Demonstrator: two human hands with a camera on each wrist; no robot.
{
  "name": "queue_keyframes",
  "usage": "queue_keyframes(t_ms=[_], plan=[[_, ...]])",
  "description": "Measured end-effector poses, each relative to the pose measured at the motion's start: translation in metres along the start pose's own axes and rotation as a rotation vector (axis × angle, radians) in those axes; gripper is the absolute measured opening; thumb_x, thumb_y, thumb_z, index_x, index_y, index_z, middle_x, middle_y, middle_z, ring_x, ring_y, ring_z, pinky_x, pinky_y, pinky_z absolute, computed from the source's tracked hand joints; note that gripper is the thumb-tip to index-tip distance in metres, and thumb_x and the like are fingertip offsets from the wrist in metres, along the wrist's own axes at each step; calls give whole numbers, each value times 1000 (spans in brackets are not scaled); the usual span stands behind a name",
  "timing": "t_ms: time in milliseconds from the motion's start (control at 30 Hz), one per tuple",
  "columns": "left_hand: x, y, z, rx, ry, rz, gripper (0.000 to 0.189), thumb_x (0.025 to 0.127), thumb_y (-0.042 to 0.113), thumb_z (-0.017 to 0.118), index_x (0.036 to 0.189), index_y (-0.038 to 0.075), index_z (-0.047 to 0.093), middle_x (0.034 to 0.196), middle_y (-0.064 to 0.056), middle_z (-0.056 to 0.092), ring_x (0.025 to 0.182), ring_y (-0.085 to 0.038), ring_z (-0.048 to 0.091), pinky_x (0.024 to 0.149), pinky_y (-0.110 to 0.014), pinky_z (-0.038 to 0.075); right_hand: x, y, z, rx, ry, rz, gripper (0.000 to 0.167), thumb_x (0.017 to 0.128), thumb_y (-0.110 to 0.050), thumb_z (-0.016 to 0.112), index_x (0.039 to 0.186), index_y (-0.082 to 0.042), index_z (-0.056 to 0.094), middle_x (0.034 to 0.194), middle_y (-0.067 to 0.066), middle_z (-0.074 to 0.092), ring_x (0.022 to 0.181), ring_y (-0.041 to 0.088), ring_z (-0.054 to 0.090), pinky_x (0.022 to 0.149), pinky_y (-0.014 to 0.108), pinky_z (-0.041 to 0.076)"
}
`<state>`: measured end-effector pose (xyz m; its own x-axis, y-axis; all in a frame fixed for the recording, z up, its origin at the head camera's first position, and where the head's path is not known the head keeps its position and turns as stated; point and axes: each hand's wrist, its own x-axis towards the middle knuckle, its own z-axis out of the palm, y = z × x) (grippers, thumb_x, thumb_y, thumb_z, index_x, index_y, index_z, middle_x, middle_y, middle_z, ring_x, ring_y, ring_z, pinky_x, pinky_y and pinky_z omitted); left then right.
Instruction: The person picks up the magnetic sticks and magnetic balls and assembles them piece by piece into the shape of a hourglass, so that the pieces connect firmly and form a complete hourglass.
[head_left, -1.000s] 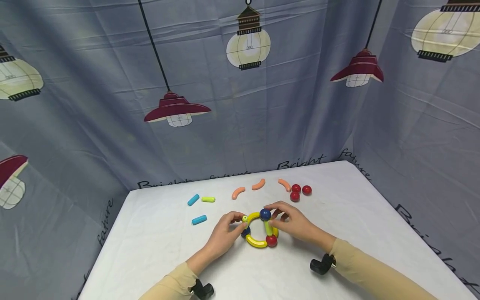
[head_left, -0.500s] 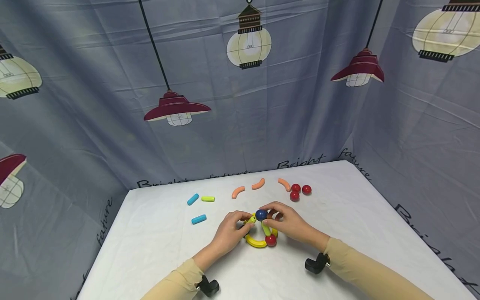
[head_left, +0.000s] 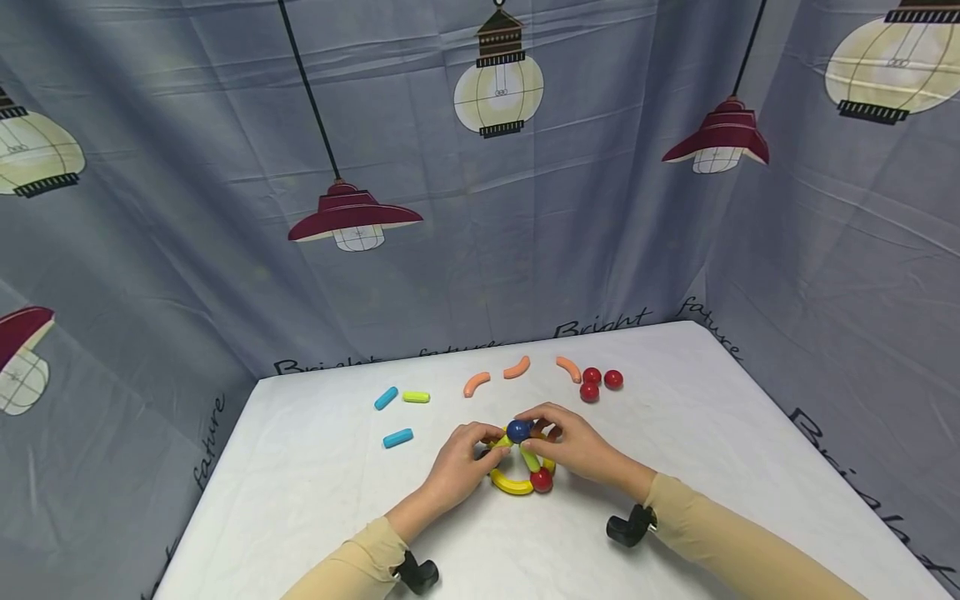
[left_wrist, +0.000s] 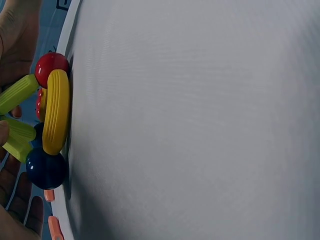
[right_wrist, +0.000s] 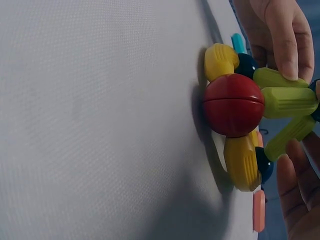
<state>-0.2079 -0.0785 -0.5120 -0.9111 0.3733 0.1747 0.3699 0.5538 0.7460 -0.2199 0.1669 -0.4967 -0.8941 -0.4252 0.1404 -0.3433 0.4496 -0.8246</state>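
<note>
In the head view, a ring of curved yellow rods lies on the table, joined by a red ball and dark blue balls. Straight green rods lean up from it and meet at a blue ball on top. My right hand holds that top ball between thumb and fingers. With my left hand I pinch a green rod at the ring's left, its upper end at the ball. My left fingers partly cover the ring's left side.
Blue rods and a loose green rod lie at the back left of the white table. Curved orange rods are spread along the back. Three red balls sit together behind my right hand.
The top blue ball and my right hand have shifted left, tilting the green rod under it. My left hand has moved right, leaning its green rod from upright over to the ball.
</note>
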Motion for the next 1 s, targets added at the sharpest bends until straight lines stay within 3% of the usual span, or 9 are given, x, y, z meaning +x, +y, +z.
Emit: queue_keyframes(t_ms=[267,533,700,1000], plan=[[1,0,0,-8,-11,1,28,100,40,67,121,22,71,113,14,67,109,-12,56,92,-38,50,1,1,-1,-4,-1,-10,37,94,-34,77,129,-29,66,120,-13,63,109,18,58,89,37,51],[-2,-1,-1,15,-31,-10,24,99,35,70,120,24,69,118,12,64,114,-15,54,97,-43,48,0,5,-1,-50,1,-10,36,92,-43,77,125,-33,68,127,-16,61,128,19,48,106,53,44],[-6,-9,0,46,-43,-13,25,98,34,71,120,22,69,125,8,61,116,-15,53,100,-43,47,-2,8,-2,-72,-10,-13,42,92,-49,74,129,-33,66,137,-11,59,137,24,43,110,60,37],[-10,-14,-1,82,-66,-44,28,97,34,72,121,22,70,133,6,59,123,-18,53,104,-46,46,-4,15,0,-44,-87,70,54,95,-53,69,141,-28,58,153,-4,48,145,27,41,116,54,33]])
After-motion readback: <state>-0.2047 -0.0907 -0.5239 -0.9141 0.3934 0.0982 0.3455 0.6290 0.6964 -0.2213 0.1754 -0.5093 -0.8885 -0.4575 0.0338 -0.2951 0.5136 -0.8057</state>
